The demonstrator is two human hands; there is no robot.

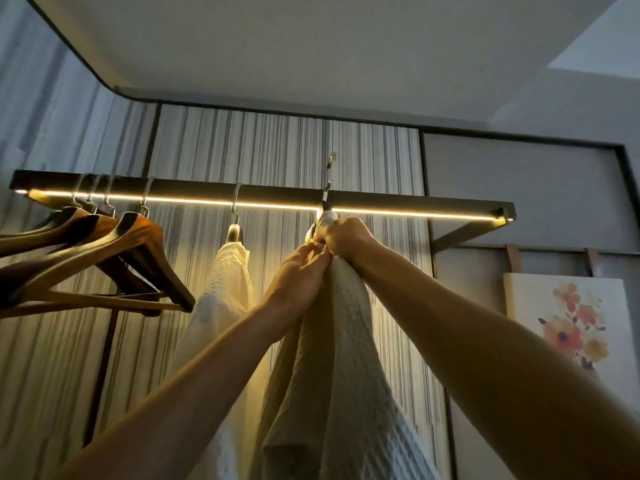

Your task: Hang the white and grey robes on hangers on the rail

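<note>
Pinching the grey robe [332, 341] collar with both my left hand [304, 268] and right hand [343, 237], I risk its hanger hook [328, 188] missing the rail [398, 202] and dropping.

Bedroom wardrobe: lit rail [398, 202]; hangers [138, 244]

High on the right wall we see a canvas painting of orange and pink flowers on a pale ground [571, 327], hung from two thin brown straps [512, 258] that run up to a dark ledge. Behind everything we find a wall panel of fine vertical grey and white stripes [277, 147], split by dark metal frame bars [426, 168]. Above us spreads a plain white ceiling [277, 43], edged on the left by a dark curved trim [93, 72].
</note>
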